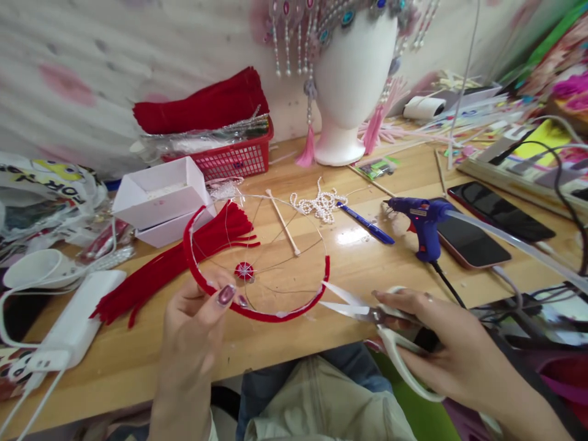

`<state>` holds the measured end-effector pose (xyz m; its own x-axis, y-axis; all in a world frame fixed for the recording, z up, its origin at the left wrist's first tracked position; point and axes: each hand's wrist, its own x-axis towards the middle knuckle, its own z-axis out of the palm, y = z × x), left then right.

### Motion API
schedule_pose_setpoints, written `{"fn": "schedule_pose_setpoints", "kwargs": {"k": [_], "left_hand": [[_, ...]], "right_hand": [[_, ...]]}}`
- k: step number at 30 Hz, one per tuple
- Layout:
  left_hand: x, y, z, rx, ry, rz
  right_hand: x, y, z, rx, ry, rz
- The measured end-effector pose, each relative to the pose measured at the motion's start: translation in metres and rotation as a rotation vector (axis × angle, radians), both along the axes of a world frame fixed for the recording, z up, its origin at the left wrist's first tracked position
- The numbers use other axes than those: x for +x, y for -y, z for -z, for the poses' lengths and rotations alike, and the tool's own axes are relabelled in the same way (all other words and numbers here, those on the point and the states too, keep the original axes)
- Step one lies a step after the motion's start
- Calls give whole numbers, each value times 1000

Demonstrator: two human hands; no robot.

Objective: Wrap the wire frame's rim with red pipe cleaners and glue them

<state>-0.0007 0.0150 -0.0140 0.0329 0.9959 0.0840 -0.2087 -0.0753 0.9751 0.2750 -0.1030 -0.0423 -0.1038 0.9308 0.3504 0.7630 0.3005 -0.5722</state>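
Note:
My left hand [202, 324] pinches a thin wire hoop [322, 237] at its near left, between thumb and fingers. A red fuzzy strip [269, 316] with whitish glue on it lines the hoop's left and near sides. Fine wires cross inside, joined to a small red round piece with silvery threads [244, 271]. My right hand [427, 331] grips white-handled scissors [374, 315] with the blades apart. The blade tips are at the right part of the red strip; whether they touch it I cannot tell.
Red fuzzy stems [151, 277] lie left, by white boxes [160, 196]. A blue glue gun [425, 223], phones [475, 239], a blue pen [367, 223] and pearl beads [321, 203] lie right. Behind stand a red basket [239, 158] and a white mannequin head [356, 79].

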Motion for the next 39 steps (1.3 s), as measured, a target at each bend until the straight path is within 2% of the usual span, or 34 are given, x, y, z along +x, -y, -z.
{"fn": "schedule_pose_setpoints", "kwargs": {"k": [6, 12, 18, 27, 34, 39], "left_hand": [[-12, -15, -1, -60, -28, 155], [-20, -30, -6, -76, -69, 295], [-21, -49, -7, -109, -30, 462], [-16, -64, -10, -141, -45, 554], [-10, -69, -11, -74, -59, 609], [-6, -71, -14, -43, -109, 632]], "right_hand": [[3, -5, 1, -157, -72, -86], [10, -13, -12, -137, 80, -194], [9, -16, -17, -119, 47, -231], [11, -13, -18, -80, 77, -248], [16, -14, -16, -142, 69, -304], [14, -14, -18, -116, 65, -293]]}}
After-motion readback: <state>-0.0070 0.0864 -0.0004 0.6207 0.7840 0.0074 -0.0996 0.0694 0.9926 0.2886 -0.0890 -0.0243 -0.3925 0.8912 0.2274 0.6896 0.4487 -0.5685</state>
